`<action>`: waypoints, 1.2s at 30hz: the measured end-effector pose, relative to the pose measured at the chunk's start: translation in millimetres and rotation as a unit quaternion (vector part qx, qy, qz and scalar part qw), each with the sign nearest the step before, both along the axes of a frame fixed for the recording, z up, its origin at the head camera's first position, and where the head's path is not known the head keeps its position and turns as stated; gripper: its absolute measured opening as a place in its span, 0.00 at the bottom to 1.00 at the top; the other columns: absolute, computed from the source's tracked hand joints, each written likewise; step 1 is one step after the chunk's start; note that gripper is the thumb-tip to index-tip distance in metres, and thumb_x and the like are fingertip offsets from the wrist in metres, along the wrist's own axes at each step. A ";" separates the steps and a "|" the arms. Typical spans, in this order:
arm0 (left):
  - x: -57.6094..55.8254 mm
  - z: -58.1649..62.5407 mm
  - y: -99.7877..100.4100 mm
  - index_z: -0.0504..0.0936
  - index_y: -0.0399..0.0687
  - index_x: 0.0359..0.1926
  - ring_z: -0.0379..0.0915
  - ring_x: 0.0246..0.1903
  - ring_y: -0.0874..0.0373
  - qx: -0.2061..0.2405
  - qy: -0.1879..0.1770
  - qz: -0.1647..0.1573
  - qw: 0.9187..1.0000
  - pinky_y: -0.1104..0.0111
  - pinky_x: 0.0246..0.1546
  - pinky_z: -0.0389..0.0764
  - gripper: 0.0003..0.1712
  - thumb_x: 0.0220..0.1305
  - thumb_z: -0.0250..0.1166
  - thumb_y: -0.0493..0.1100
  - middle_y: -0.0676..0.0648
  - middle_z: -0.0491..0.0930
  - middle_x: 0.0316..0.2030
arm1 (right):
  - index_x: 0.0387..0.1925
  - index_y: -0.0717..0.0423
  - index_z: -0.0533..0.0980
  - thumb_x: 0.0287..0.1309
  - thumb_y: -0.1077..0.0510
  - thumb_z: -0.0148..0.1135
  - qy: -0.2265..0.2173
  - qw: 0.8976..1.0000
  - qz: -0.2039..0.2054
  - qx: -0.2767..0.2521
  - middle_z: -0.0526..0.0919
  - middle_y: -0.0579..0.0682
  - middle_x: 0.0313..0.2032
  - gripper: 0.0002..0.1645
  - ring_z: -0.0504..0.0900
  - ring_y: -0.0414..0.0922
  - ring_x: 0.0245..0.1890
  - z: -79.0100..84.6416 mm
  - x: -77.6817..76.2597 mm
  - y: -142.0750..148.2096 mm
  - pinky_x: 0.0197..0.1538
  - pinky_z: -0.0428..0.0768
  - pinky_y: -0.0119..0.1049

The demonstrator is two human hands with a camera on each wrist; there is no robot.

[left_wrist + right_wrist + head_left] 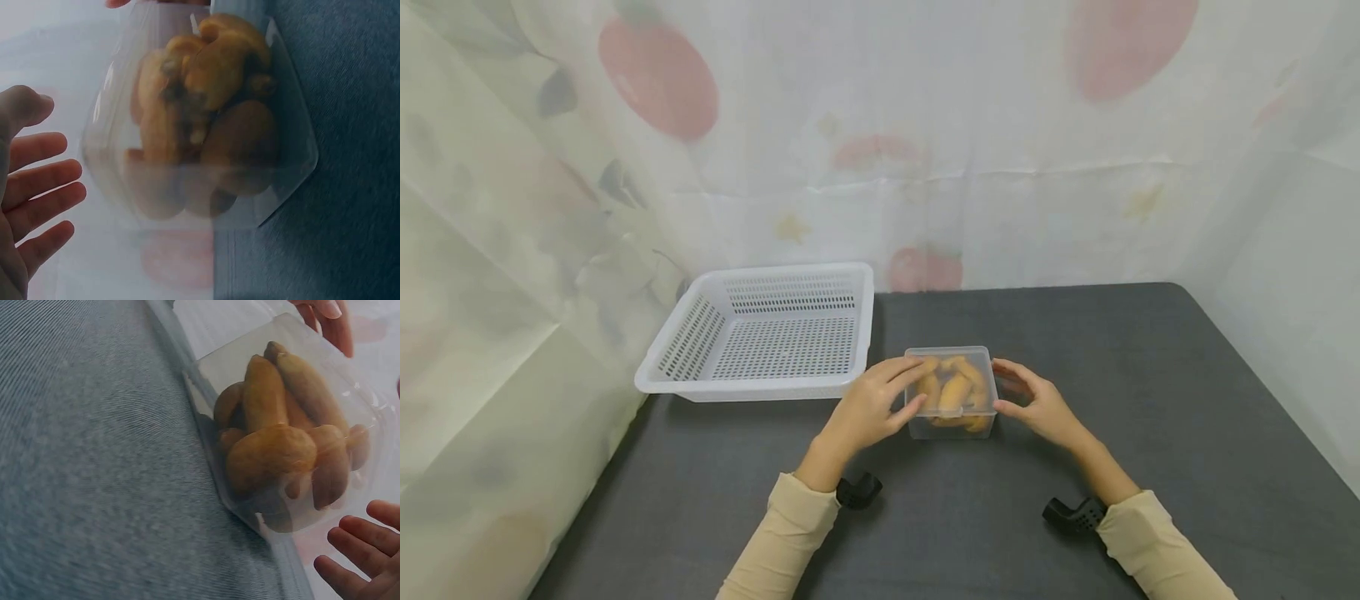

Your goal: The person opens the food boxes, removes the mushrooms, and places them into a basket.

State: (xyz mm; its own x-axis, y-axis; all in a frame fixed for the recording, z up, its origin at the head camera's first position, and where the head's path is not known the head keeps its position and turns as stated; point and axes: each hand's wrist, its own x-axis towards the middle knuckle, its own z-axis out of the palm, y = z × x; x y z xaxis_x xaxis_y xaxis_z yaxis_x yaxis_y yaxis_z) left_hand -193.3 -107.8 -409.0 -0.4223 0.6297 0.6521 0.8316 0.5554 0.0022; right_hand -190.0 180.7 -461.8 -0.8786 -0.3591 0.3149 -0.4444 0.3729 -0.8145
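A clear plastic box [957, 425] stands on the dark table, its translucent lid [951, 354] on top with a small tab at the front. Inside lie several orange-brown, mushroom-like pieces [269, 456], piled on one another. At the box's left side is my left hand [871, 404], its fingertips overlapping the lid's edge in the head view. The left wrist view shows the fingers [47, 178] spread, with a gap between them and the box. My right hand [1041, 404] is at the right side, fingers slightly bent and apart from the wall in the right wrist view.
A white perforated plastic basket [760, 387] sits at the back left of the dark-grey table [1150, 400], close to the left hand. Behind the table hangs a pale curtain [1000, 217] with fruit prints. Black wrist mounts [1075, 515] are worn on both wrists.
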 end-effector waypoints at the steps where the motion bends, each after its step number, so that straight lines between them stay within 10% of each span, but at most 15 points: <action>1: 0.5 -1.1 1.6 0.82 0.39 0.52 0.81 0.52 0.51 -0.002 -0.001 -0.003 1.000 0.64 0.56 0.82 0.23 0.56 0.70 0.44 0.42 0.83 0.51 | 0.68 0.66 0.60 0.56 0.63 0.66 -0.004 1.000 0.003 -0.002 0.67 0.69 0.65 0.41 0.70 0.28 0.63 -1.3 0.1 -0.5 0.61 0.74 0.54; 23: 8.4 -14.1 24.9 0.81 0.44 0.53 0.77 0.59 0.51 -0.048 -0.005 -0.028 0.998 0.66 0.61 0.79 0.24 0.56 0.71 0.47 0.43 0.80 0.58 | 0.69 0.72 0.56 0.36 0.66 0.79 -0.031 0.999 0.016 -0.042 0.66 0.74 0.64 0.59 0.62 0.11 0.55 -15.3 -10.9 -11.1 0.61 0.72 0.58; 30: 9.0 -18.3 26.9 0.81 0.45 0.55 0.74 0.62 0.51 -0.056 -0.016 -0.025 0.998 0.65 0.64 0.76 0.25 0.57 0.71 0.48 0.44 0.78 0.60 | 0.70 0.72 0.52 0.37 0.67 0.78 -0.043 0.995 0.055 -0.073 0.61 0.76 0.65 0.61 0.64 0.14 0.57 -18.6 -12.9 -12.1 0.60 0.69 0.13; 36: 8.8 -21.4 28.2 0.80 0.45 0.56 0.73 0.63 0.51 -0.061 -0.008 -0.029 0.998 0.66 0.66 0.74 0.26 0.56 0.72 0.44 0.44 0.78 0.60 | 0.72 0.73 0.47 0.38 0.67 0.78 -0.054 0.990 0.083 -0.096 0.54 0.77 0.68 0.64 0.61 0.14 0.60 -19.8 -12.7 -12.7 0.61 0.63 0.09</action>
